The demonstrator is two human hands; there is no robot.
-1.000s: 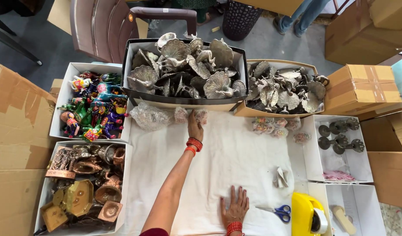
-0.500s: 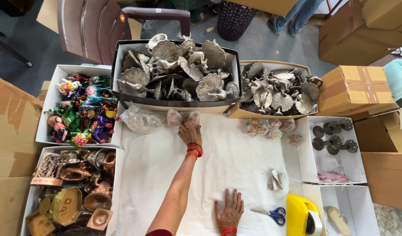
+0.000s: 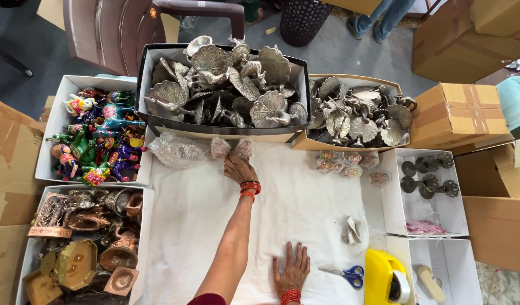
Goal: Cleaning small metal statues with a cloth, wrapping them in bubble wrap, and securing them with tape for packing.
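Taped brown carton [image 3: 460, 110] sitting right of metalware box. Small clear packets [image 3: 232, 148] lying at cloth's top edge, left hand [image 3: 239, 168] touching them. More packets [image 3: 347, 160] lying further right.

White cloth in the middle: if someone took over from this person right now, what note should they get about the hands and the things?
Left hand: stretched to the far edge of the white cloth, fingers on two small clear packets; whether it grips them cannot be told.
Right hand: flat and open on the near edge of the cloth, holding nothing.
Nearby: a larger clear bag left of the packets, more small packets to the right, and scissors beside the right hand.
Done: nothing lifted; the packets lie on the cloth.
Left: all packets sit loose below the box of silver peacocks.
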